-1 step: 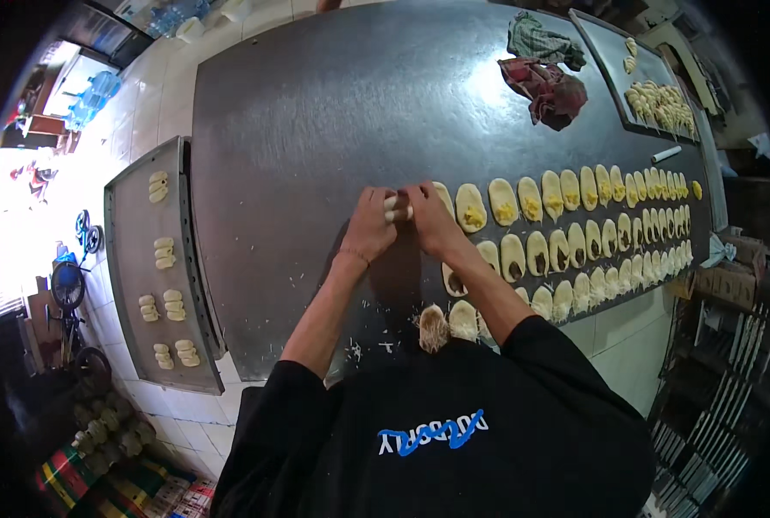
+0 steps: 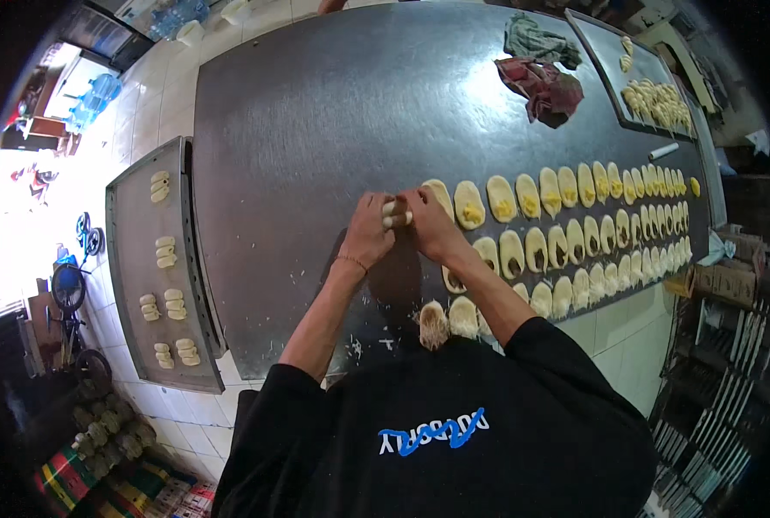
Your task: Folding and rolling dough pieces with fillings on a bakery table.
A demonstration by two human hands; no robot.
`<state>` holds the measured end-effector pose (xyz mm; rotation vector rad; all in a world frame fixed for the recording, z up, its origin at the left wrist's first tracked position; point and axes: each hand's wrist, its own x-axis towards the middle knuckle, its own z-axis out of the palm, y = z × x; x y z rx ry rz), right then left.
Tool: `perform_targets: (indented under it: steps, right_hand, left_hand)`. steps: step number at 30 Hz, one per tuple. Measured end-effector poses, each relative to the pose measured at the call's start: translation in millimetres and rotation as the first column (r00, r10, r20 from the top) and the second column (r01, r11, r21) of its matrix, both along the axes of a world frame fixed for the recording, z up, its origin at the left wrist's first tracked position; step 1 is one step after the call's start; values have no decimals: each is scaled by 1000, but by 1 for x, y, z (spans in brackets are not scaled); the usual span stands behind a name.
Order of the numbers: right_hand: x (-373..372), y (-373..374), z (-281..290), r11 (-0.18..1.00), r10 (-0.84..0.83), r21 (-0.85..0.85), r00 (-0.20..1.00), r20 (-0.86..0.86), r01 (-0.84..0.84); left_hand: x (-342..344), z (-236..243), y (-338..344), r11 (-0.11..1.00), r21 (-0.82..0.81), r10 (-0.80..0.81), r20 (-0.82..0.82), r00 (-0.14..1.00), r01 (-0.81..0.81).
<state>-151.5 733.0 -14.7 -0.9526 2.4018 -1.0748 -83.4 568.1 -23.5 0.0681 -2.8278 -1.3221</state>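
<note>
My left hand (image 2: pixel 366 233) and my right hand (image 2: pixel 434 226) meet over the dark metal table (image 2: pixel 333 112). Together they pinch a small pale dough piece (image 2: pixel 391 213) between the fingertips. Right of my hands, three rows of flat oval dough pieces with yellow filling (image 2: pixel 575 233) stretch toward the table's right end. The nearest ovals lie right beside my right hand and partly under my right forearm. A thin red band circles my left wrist.
A metal tray (image 2: pixel 134 285) with several shaped dough pieces stands left of the table. A second tray (image 2: pixel 614 52) with more pieces sits at the far right. Two crumpled rags (image 2: pixel 540 73) lie at the back. A small white stick (image 2: pixel 664 151) lies near them.
</note>
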Motion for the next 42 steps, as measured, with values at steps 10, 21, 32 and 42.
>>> perform_targets:
  steps: [10,21,32,42]
  right_hand:
    - [124,100,35,855,-258,359,908,-330,374]
    - [101,74,22,842,-318,266,831,-456,469]
    - [217,150,8,994,-71,49,938,-340,93]
    - [204,139,-1,1000,17,28,916,-402,-6]
  left_hand:
    - [142,-30,71,922,-328,175,-117,978,-204]
    - [91,1,81,887,-341,387,180,904,-311]
    - [214,-19,127,944,-326,-159,-346,925,41]
    - [191,-20,126,931,-350,-238,-372,897,102]
